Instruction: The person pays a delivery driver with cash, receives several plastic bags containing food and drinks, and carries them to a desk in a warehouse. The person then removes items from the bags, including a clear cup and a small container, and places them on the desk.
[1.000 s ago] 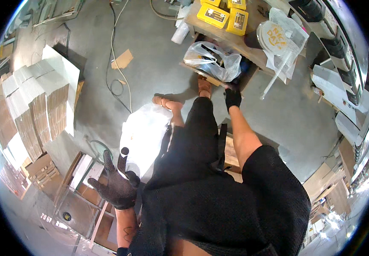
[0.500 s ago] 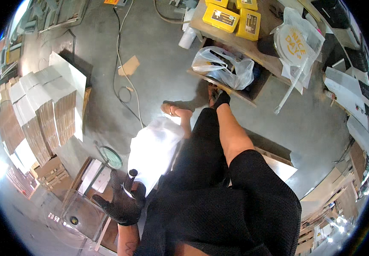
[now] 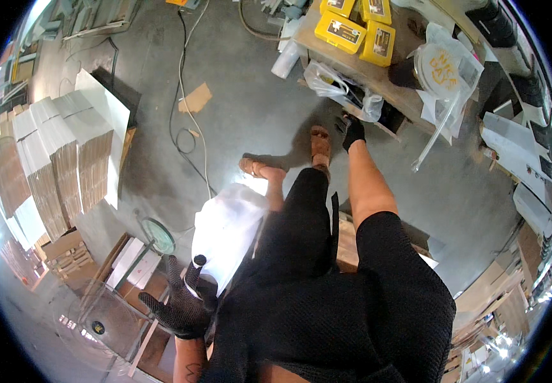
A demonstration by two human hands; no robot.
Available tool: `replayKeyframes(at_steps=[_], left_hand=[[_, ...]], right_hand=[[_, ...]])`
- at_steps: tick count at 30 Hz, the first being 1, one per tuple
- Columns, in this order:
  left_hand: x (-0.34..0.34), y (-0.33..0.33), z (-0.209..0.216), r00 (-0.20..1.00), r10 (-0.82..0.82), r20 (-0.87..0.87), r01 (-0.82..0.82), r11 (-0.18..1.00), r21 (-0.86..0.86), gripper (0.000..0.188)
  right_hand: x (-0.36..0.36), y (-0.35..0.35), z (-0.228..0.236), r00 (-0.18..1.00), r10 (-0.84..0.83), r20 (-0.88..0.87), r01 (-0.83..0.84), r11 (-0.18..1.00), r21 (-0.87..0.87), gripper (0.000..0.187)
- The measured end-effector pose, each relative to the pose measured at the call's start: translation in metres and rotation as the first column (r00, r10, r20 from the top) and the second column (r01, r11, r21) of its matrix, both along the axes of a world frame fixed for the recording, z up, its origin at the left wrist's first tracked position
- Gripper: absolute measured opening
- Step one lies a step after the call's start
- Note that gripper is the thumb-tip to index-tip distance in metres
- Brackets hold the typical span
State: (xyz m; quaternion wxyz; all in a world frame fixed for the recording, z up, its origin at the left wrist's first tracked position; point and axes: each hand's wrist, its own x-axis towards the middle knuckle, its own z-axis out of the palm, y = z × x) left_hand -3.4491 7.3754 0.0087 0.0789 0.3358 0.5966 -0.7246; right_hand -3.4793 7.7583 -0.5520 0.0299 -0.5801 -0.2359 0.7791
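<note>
My left hand (image 3: 182, 304), in a black knitted glove, is raised beside my lap at the lower left. Its fingers are spread and hold nothing. A white plastic bag (image 3: 230, 225) stands just beyond it, next to my leg. Reaching forward, my right hand (image 3: 351, 131), also in a black glove, is at the front of a wooden drawer (image 3: 387, 132) under the workbench. Its fingers look apart and touch or nearly touch the drawer front. Inside the drawer lies a clear plastic bag (image 3: 328, 82), partly hidden beneath the benchtop.
Yellow boxes (image 3: 340, 33) and a lidded cup in a clear bag (image 3: 440, 69) stand on the workbench (image 3: 352, 62). Stacked flat cardboard (image 3: 65, 150) is at the left. Cables (image 3: 182, 96) run across the floor. A clear-bladed fan (image 3: 100, 325) is at the lower left.
The drawer has slid inward under the benchtop, taking its plastic bag along. My right hand has moved forward and right, away from my foot. My left hand stays nearly still.
</note>
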Motion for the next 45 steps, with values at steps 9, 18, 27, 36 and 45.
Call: replayKeyframes(at_steps=[9, 18, 27, 36, 45], left_hand=[[0.005, 0.006, -0.003, 0.778, 0.464, 0.423, -0.609, 0.396, 0.687, 0.058], [0.011, 0.005, 0.008, 0.812, 0.519, 0.267, -0.507, 0.399, 0.764, 0.051], [-0.033, -0.061, 0.047, 0.588, -0.587, 0.556, -0.237, -0.783, -0.575, 0.058], [-0.081, -0.161, 0.071, 0.531, -0.839, -0.118, -0.385, -0.115, -0.916, 0.079], [-0.144, -0.263, 0.075, 0.44, -0.853, -0.28, -0.291, 0.159, -0.943, 0.097]], right_hand=[[-0.056, 0.033, 0.008, 0.93, 0.361, 0.071, -0.368, 0.903, 0.222, 0.032], [0.095, -0.087, 0.061, 0.256, 0.917, 0.306, -0.941, 0.164, 0.294, 0.044], [-0.007, -0.11, 0.361, 0.284, 0.956, -0.07, -0.821, 0.28, 0.498, 0.045], [-0.125, -0.282, 0.599, -0.01, 0.992, -0.125, -0.348, 0.113, 0.931, 0.035], [-0.169, -0.451, 0.618, -0.135, 0.991, 0.009, -0.222, -0.039, 0.974, 0.047]])
